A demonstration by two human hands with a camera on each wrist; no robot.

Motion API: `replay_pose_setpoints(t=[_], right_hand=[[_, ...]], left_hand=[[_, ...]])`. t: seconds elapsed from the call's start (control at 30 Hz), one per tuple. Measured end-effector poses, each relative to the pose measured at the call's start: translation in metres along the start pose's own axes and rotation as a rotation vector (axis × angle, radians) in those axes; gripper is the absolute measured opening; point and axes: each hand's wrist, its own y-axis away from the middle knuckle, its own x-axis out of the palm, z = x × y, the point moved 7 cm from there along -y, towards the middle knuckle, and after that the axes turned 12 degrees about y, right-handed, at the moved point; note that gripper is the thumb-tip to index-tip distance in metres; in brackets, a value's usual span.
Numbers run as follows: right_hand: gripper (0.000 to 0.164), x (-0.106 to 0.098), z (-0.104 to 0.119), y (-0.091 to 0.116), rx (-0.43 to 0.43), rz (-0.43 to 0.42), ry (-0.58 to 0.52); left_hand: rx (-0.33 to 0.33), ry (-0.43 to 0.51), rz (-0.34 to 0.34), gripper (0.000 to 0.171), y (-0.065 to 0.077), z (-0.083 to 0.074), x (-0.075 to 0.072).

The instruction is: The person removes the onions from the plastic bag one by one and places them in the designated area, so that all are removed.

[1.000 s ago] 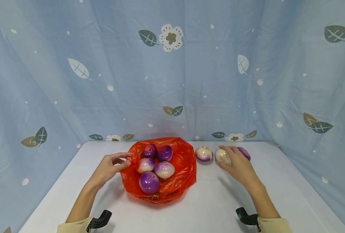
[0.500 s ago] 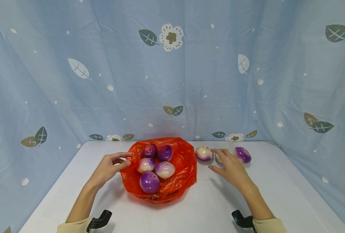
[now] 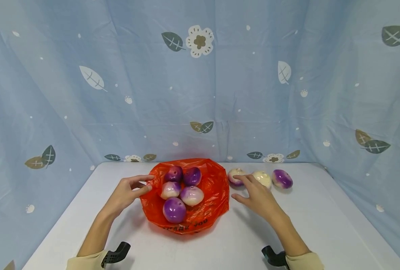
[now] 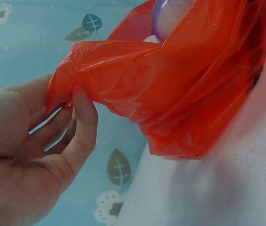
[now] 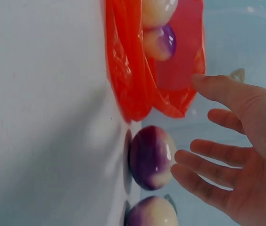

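Note:
A red plastic bag (image 3: 214, 189) stands wide open on the white table, with several glossy purple-and-white onions (image 3: 192, 195) inside. My left hand (image 3: 127, 193) pinches the bag's left rim between thumb and fingers; the left wrist view shows the bag's stretched edge (image 4: 71, 70) in that grip. To the right of the bag, three more onions lie in a row: one purple and white (image 3: 236, 175), a pale one (image 3: 262, 179) and a purple one (image 3: 282, 179). My right hand (image 3: 258, 198), fingers spread and holding nothing, hovers by the onion (image 5: 152, 157) nearest the bag.
A white table (image 3: 200, 251) carries everything. Behind it hangs a blue curtain (image 3: 240, 93) printed with leaves and flowers. Black wrist devices (image 3: 117, 253) are strapped on both forearms.
My right hand has moved left from the pale onion to the onion beside the bag, uncovering the purple and pale ones. My left hand keeps its grip on the rim.

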Motion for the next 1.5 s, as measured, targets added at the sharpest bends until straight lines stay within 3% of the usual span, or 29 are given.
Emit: replay_pose_setpoints(t=[0.27,0.6,0.83,1.2,1.5], right_hand=[[0.063,0.007,0.02,-0.005,-0.049,0.033,-0.04],[0.059,0.018,0.047,-0.008,-0.037,0.098,-0.048],[0.057,0.031,0.068,-0.012,-0.121,0.094,-0.047],[0.058,0.04,0.084,-0.017,-0.127,0.101,-0.12],[0.061,0.049,0.096,-0.02,-0.16,0.128,-0.077]], left_hand=[[-0.006,-0.003,-0.004,0.041,0.0,-0.001,0.0],[-0.008,0.002,-0.003,0.042,0.0,-0.001,0.0],[0.011,0.008,-0.001,0.042,0.001,-0.002,0.0],[0.0,0.013,-0.004,0.042,0.001,-0.001,0.0],[-0.006,0.01,-0.002,0.042,0.001,0.0,0.0]])
